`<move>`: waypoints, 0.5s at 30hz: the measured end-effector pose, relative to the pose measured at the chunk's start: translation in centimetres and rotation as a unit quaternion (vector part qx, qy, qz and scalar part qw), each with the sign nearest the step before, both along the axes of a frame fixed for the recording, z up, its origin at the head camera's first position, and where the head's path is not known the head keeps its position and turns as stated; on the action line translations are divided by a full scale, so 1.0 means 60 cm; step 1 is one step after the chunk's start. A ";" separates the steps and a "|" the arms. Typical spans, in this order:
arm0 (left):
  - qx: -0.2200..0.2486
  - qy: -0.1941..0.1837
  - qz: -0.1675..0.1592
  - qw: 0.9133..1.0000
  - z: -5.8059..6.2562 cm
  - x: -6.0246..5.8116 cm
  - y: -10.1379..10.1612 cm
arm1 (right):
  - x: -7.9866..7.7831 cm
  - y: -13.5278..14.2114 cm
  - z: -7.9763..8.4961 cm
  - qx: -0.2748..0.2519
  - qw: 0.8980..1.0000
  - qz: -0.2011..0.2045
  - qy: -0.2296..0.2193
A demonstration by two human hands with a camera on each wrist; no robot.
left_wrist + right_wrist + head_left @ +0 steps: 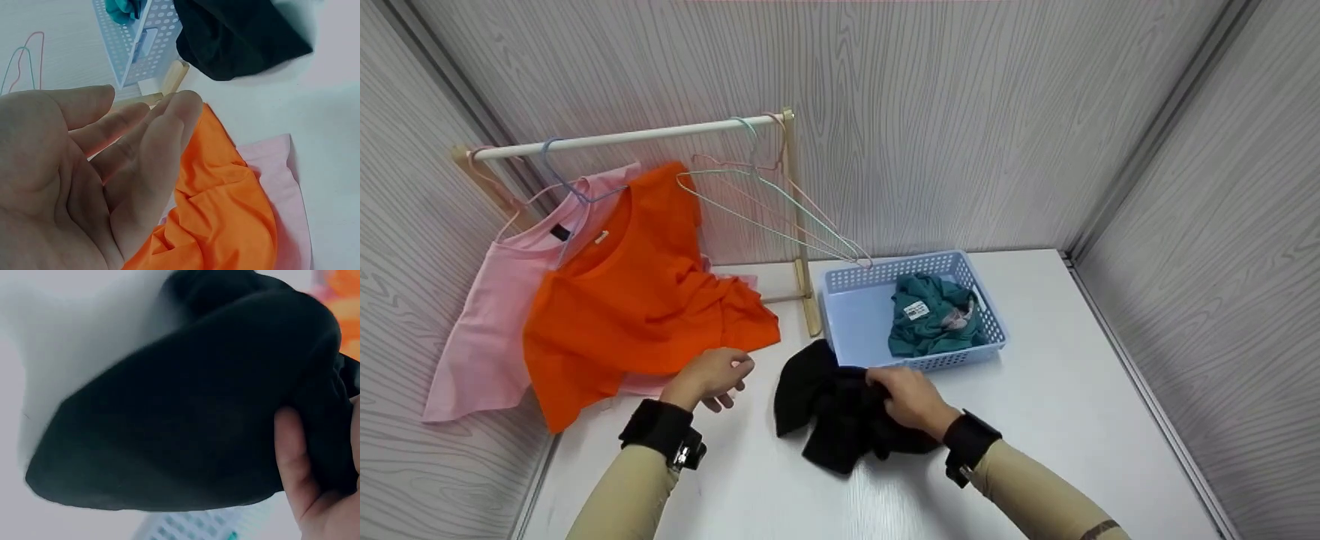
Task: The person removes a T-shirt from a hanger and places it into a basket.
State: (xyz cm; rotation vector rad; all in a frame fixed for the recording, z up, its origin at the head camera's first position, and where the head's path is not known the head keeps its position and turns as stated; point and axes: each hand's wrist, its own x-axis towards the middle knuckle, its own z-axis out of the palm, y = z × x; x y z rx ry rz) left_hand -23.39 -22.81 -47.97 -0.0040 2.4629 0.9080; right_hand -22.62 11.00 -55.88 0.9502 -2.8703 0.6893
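A bunched black garment (840, 412) lies in front of the basket, partly lifted by my right hand (911, 397), which grips its upper edge. In the right wrist view the thumb (292, 455) presses on the dark cloth (185, 422). My left hand (711, 377) is held in the air left of the black garment, with loosely bent fingers and nothing in them. In the left wrist view the left palm (84, 180) shows bare. Just behind that hand hangs an orange shirt (645, 300), its lower part spread on the table.
A pink shirt (480, 330) hangs behind the orange one on a rack with a white rail (645, 136). A green hanger (720, 172) and a pink hanger hang bare at the rail's right end. The blue basket (859, 330) holds a teal garment (934, 319).
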 end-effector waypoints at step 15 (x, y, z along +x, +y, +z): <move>0.033 -0.018 0.022 0.999 -0.002 0.028 -0.019 | -0.123 0.098 0.140 -0.186 0.957 -0.196 -0.101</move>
